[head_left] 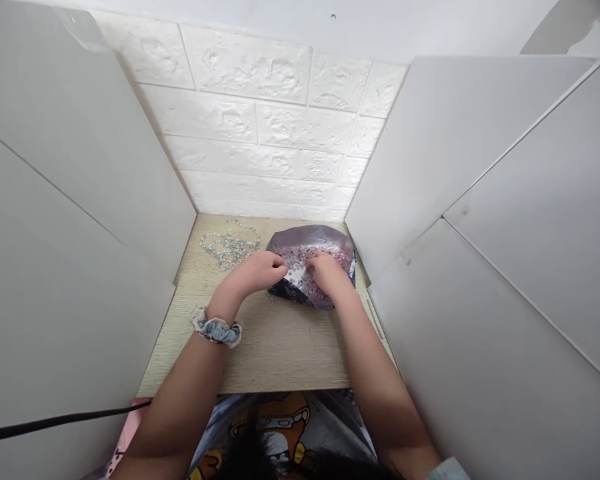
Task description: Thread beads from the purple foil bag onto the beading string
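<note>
An open pouch (305, 237) with a purplish-grey lining lies on the wooden tabletop, full of small clear, white and red beads (297, 255). Over its left edge my left hand (266, 270) is closed, thumb and fingers pinched together; whatever lies between them is too small to make out. My right hand (327, 273) reaches into the beads with its fingers curled down, and its fingertips are partly hidden. Left of the pouch is a loose heap of beaded strands (230, 248). A pale blue scrunchie (217, 329) circles my left wrist.
The narrow wooden tabletop (280, 353) sits between grey-white panels, one on the left (80, 220) and one on the right (420, 147). A white brick-patterned wall (260, 120) closes off the back. A black cable (65, 420) runs in at lower left.
</note>
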A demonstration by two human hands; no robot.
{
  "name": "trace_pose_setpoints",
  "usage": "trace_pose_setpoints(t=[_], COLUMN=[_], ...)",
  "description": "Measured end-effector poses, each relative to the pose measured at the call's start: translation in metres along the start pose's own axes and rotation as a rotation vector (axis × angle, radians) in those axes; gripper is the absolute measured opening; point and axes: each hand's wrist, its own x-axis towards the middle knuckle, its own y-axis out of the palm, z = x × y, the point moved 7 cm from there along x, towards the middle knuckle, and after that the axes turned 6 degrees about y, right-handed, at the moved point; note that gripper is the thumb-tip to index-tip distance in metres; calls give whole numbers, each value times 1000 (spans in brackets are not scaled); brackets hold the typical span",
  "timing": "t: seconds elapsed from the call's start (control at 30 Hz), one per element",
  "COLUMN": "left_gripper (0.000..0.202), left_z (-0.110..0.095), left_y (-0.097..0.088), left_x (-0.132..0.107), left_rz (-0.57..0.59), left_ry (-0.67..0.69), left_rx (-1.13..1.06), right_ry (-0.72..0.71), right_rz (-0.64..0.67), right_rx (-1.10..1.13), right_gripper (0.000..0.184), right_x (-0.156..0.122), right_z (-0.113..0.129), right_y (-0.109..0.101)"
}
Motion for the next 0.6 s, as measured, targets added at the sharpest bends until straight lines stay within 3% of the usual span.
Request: trace_pose_setpoints(t=[0.17, 0.37, 0.6], left_gripper=[21, 21, 21], left_z=[4, 0, -4], left_y=[1, 2, 2], left_x=[0, 1, 1], left_rz=[7, -9, -11], left_ry=[-4, 20, 19], left_rx=[-2, 16, 30], right_ry=[-29, -119, -139], right_rz=[-90, -129, -159], right_rx=[29, 13, -72], right_gripper=[37, 28, 27], right_x=[1, 0, 2], right_z=[3, 23, 27], right_y=[-5, -2, 0])
